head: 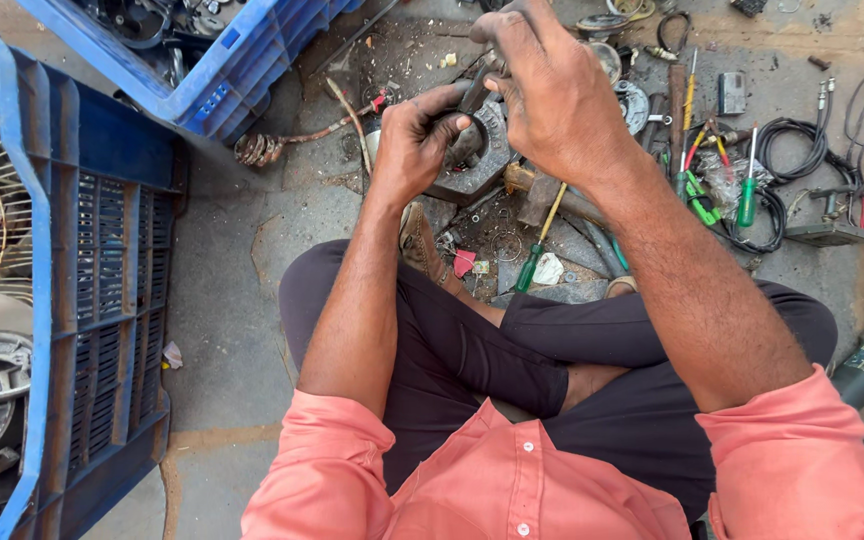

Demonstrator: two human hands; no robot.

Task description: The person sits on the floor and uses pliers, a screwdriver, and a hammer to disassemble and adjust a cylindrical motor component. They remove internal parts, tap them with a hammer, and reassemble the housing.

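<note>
A: Where is the metal ring (482, 165) sitting?

B: The left hand (414, 140) is gripping it on the floor (222, 330). The right hand (542, 85), just above, is closing around a small tool (474, 92).

A: Any advice?

B: I think keeping the ring pressed down firmly is helping the tool not slip.

The right hand (552, 95) hides the tool's grip (fingers curled over it).

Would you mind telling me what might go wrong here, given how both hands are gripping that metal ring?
The left hand has fingers curled through the metal ring, so a slip by the right hand could pinch them. If dropped, the ring could land on the bare foot or the green screwdriver below.
</note>
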